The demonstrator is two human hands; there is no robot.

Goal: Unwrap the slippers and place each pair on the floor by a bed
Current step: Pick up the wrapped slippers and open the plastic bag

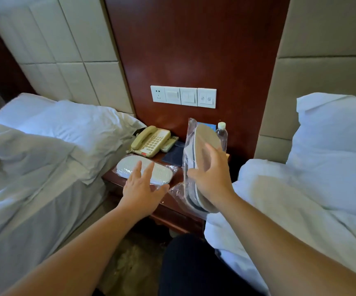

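While our right hand (212, 180) grips a wrapped pair (204, 139) on edge, our left hand (140, 193) spreads over the second pair (130, 167) on the nightstand (172, 207), phone (149, 142) and bottle (222, 133) behind.

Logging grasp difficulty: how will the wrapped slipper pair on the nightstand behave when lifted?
Probably light: the wrapped pair lies thin and flat. Its glossy loose film may slip. The other pair stands straight in the right hand, so likely stiff.

Slipper wrap (187, 150) clear glossy plastic; nightstand (172, 208) polished wood; bedding (45, 146) matt white cloth.
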